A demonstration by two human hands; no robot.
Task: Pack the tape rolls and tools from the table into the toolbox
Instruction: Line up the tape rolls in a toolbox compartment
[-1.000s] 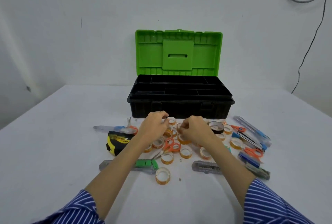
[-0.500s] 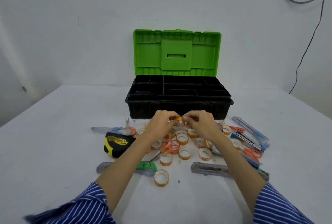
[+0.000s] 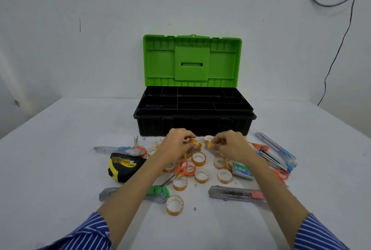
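Just before the open toolbox (image 3: 192, 127), the left hand (image 3: 176, 145) and right hand (image 3: 230, 145) each pinched a small tape roll (image 3: 195, 143), likely light, stiff and easiest gripped across its rim.

Plain white wall (image 3: 80, 49), dark cable (image 3: 339, 49) hanging at right, white table (image 3: 50, 169)

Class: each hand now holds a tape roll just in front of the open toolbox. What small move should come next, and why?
Probably lift both hands forward over the toolbox rim. The left hand and right hand each pinch a tape roll, and the tray compartments look empty.
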